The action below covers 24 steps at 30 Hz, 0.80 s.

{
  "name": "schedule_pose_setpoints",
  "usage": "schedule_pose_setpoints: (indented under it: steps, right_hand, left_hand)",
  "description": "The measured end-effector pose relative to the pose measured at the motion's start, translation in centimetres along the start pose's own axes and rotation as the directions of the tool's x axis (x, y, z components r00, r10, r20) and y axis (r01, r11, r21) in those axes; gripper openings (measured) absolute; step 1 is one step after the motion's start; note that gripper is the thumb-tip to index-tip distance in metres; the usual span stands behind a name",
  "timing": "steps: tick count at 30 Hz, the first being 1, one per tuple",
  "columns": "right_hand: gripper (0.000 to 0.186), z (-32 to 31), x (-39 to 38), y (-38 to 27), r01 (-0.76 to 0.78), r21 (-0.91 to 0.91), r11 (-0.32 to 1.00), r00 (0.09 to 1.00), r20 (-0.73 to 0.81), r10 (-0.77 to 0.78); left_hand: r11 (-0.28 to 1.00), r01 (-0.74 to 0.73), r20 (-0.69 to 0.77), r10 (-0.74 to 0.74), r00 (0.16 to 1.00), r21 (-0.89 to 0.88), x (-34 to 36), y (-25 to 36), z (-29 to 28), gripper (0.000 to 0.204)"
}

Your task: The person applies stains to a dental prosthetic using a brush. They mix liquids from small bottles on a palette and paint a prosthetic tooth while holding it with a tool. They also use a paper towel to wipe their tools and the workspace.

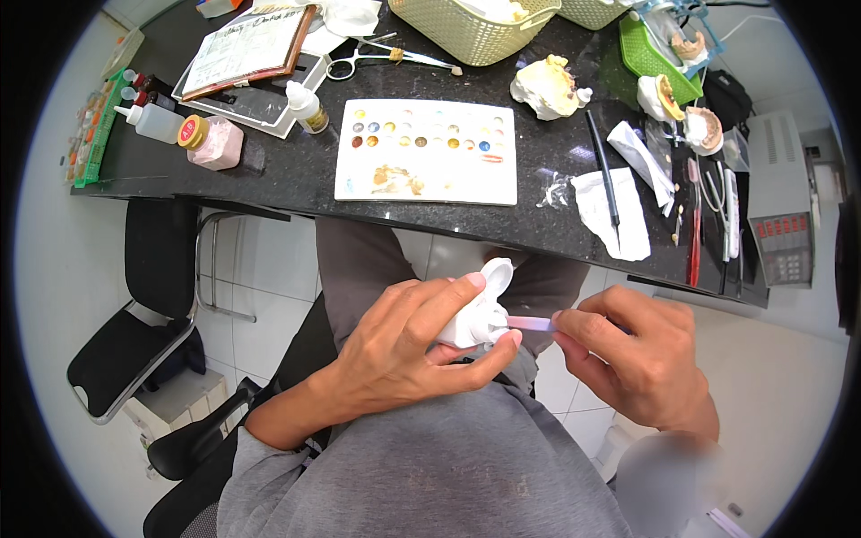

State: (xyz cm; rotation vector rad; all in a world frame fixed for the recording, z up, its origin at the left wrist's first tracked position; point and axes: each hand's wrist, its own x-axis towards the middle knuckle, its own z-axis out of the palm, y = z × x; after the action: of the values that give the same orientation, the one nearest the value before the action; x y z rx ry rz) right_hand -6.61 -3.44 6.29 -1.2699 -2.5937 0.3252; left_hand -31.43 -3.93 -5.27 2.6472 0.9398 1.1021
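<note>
My left hand (pixel 404 350) is closed around a white object (pixel 468 318), apparently a small container with a raised oval lid or flap, held low over my lap in front of the table edge. My right hand (pixel 637 359) pinches a pale pink and lilac strip (pixel 529 324) between thumb and fingers. The strip's far end meets the opening of the white object, beside my left fingertips; whether it goes inside I cannot tell. Above them on the black table (pixel 278 179) lies a white palette (pixel 426 170) with dabs of colour.
Bottles (pixel 157 124), a jar (pixel 217 152), a notebook (pixel 242 54) and forceps (pixel 359 61) lie at the left and back. Dental casts (pixel 543 85), a green basket (pixel 641 58), a brush (pixel 599 152), tissues (pixel 596 224) and tools (pixel 693 251) are at the right. A black chair (pixel 134 359) stands left.
</note>
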Motion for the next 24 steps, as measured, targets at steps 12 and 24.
schedule_pose_setpoints:
  steps: [12,24]
  right_hand:
    - [0.034,0.1,0.2,0.3,0.014,0.008,1.000,0.999,-0.029,-0.014]
    - [0.026,0.1,0.4,1.0,-0.040,0.121,0.992,0.998,-0.052,0.046]
  left_hand:
    - [1.000,0.005,-0.035,-0.005,0.999,-0.012,0.4,-0.2,0.0,0.064]
    - [1.000,-0.001,-0.026,0.001,1.000,0.007,0.2,-0.8,0.1,0.063]
